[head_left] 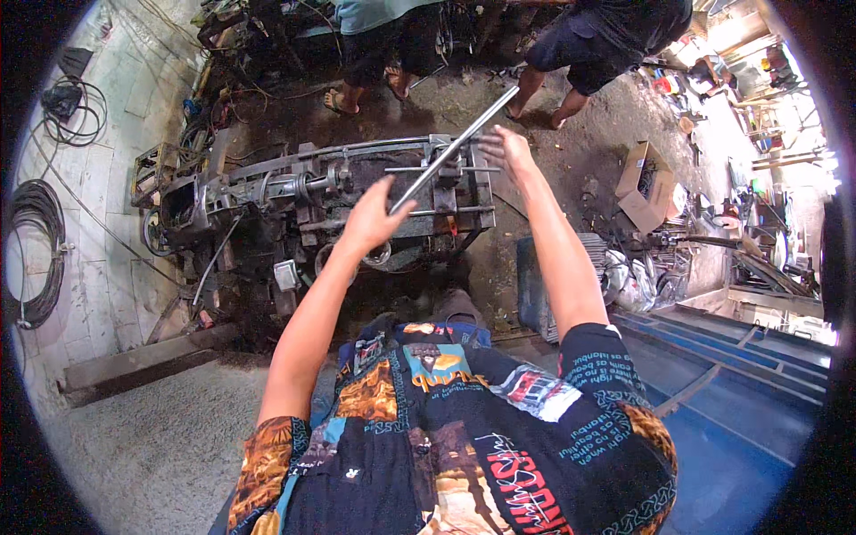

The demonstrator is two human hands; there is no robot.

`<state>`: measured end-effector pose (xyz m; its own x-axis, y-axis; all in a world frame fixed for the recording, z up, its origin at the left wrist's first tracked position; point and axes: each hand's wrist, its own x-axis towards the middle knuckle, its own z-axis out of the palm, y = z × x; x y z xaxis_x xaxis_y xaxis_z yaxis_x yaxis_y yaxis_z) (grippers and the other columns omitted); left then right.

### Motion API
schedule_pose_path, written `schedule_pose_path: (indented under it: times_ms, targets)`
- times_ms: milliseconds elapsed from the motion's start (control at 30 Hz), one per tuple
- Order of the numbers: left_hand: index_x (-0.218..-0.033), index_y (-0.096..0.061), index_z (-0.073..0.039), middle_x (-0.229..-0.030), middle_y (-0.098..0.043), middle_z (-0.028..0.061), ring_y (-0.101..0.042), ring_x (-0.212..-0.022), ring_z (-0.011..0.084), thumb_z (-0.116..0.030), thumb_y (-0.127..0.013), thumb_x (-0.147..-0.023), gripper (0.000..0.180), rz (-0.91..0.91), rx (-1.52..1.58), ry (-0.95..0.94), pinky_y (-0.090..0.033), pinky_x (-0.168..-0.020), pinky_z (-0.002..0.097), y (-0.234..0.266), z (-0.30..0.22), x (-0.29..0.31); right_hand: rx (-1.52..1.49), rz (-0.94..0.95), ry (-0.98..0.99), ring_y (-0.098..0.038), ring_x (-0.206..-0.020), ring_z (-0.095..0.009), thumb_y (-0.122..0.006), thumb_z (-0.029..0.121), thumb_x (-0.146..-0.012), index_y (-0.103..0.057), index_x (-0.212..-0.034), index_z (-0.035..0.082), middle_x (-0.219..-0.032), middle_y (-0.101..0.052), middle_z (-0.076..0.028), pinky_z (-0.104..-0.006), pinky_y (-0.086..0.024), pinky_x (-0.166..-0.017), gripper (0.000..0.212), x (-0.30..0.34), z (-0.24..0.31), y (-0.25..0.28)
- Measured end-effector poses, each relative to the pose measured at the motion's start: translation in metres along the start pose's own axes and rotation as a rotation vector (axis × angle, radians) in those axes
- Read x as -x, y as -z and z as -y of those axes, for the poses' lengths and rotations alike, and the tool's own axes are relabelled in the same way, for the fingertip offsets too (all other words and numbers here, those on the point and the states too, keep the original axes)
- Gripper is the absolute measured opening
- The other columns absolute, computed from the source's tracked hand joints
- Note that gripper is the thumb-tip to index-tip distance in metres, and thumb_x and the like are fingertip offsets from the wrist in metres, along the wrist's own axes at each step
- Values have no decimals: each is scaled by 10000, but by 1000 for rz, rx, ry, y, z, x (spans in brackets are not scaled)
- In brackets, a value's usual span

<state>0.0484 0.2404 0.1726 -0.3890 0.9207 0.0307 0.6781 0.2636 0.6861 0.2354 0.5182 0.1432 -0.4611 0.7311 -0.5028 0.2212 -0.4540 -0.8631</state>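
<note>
I held the metal rod (455, 150) near its lower end in my left hand (376, 220), aslant above the machine (283, 188), my right hand (511, 153) unclenched just beside it, so I judged a firm left grip and a watched far end best.

Grimy dark flr (580, 183) carries a long metal mach. (290, 185), ctr-L, w/ thin rod (407, 169) lying across its R end. Also on flr: open cardbd box (644, 212), R; long beam (147, 358), near L.
</note>
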Motion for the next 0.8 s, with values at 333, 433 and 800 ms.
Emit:
schedule_pose_path:
  times_ms: [333,433,800]
  targets:
    - [-915,-502,-50,-718,-639,218,-632,-715,442,-361,-581,-933,321,17,-394,210,-501,-615,529,-34,-24,-4,-1065,15,-35,-478,-672,-263,-375,313,-945,-514,-917,46,-745,-491,-105,-438,-426,-689,302,-120,53,26]
    - [-848,-524,-46,-696,-634,216,-636,-710,429,-375,-595,-922,345,-41,-485,269,-504,-623,525,-32,-18,-4,-1075,169,-51,-384,-549,-192,-359,502,-973,-459,-745,95,-589,-379,-29,-364,-350,-608,477,-125,64,19]
    - [-879,-574,-82,-714,-657,177,-658,-669,374,-275,-685,-815,231,74,-695,17,-521,-606,485,-13,35,-43,-1182,22,16,-258,-451,-150,-378,308,-936,-364,-614,160,-493,-256,25,-341,-296,-526,354,-111,25,59]
